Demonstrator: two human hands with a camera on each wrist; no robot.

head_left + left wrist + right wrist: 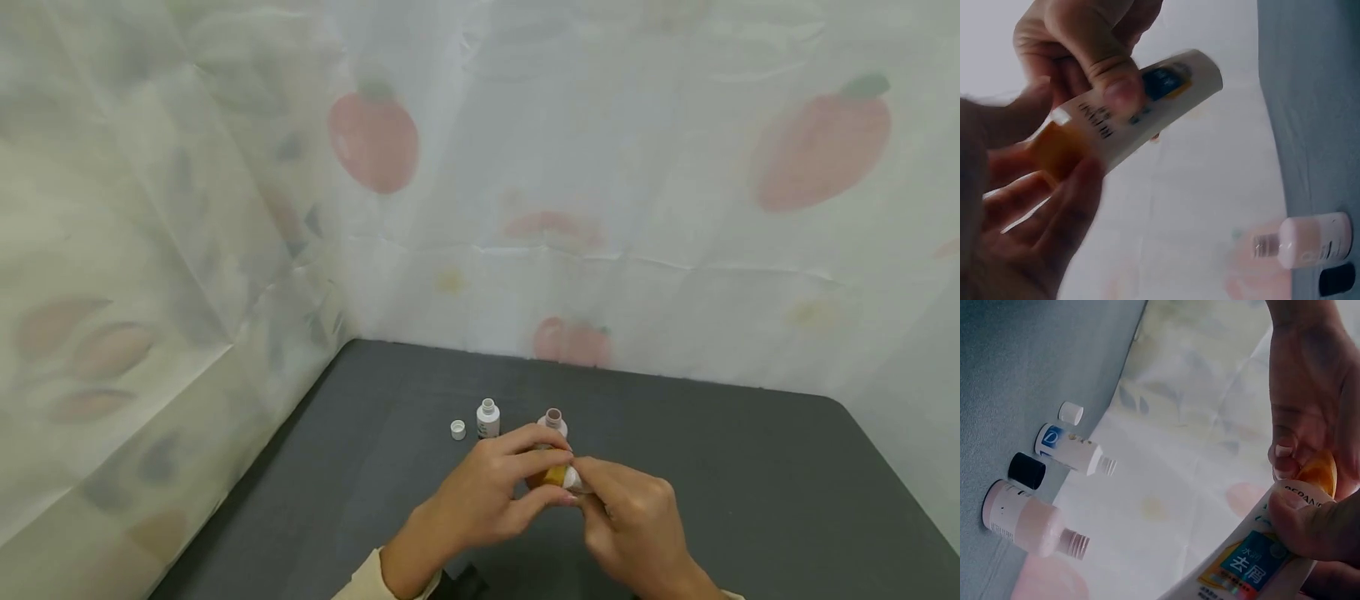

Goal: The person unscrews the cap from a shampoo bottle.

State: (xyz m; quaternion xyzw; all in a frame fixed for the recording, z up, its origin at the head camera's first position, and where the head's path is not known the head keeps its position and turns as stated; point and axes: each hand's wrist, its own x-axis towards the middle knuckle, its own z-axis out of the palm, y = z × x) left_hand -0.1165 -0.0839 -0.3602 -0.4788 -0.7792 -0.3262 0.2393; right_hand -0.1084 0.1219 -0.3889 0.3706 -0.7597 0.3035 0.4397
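Both hands are on a white shampoo tube with an orange cap and a blue-green label patch. My left hand pinches the cap end between thumb and fingertips. From the other side, my right hand grips the tube's white body, its thumb pressing on the printed front near the cap. In the head view the fingers cover much of the tube. Just beyond the hands stands an uncapped pink bottle, partly hidden behind the left fingers in the head view.
Left of the pink bottle stands an uncapped white bottle with a blue label patch. A small white cap lies beside it. Between the bottles is a black cap. Printed plastic sheeting borders the dark table behind and at left.
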